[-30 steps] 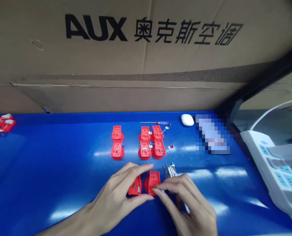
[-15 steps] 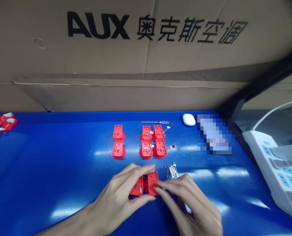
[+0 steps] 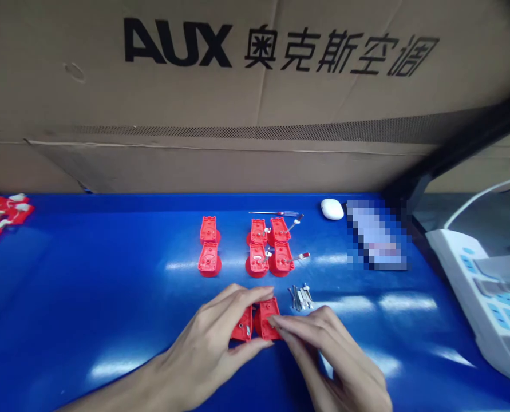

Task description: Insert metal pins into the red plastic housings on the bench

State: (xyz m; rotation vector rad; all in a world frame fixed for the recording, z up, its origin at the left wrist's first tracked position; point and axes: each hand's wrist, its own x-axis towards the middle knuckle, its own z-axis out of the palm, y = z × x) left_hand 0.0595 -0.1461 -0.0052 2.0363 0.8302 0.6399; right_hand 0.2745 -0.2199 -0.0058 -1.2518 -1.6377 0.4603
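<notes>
Head view: one large cardboard panel (image 3: 169, 109) stands at the back, printed in black with "AUX" and five Chinese characters, "奥克斯空调". Before it spreads one blue tabletop (image 3: 109, 274). At the right is one white power strip (image 3: 452, 243) with pale-blue sockets, and one white cable (image 3: 473, 200) above it. Two bare hands work at the near side. The left hand (image 3: 220, 320) grasps the right-hand housing (image 3: 267, 312) of a front pair, fingertips at its far edge and thumb at its near edge, with the left-hand housing (image 3: 242, 329) inside the curl. The right hand (image 3: 336, 355) has thumb and forefinger drawn together on that right-hand housing; I cannot tell whether they pinch a small part. One pixelated slab (image 3: 377, 237) lies at the right. A red-and-white heap (image 3: 6, 217) sits at the far left, its pieces overlapping too much to count. Six more red housings (image 3: 209, 260) stand beyond the hands: two at left, four at right, these four bearing small metal parts. Smaller are one white rounded case (image 3: 332, 209), one screwdriver (image 3: 284, 213), and one cluster of slim metal pieces (image 3: 301, 297), uncountable here.
</notes>
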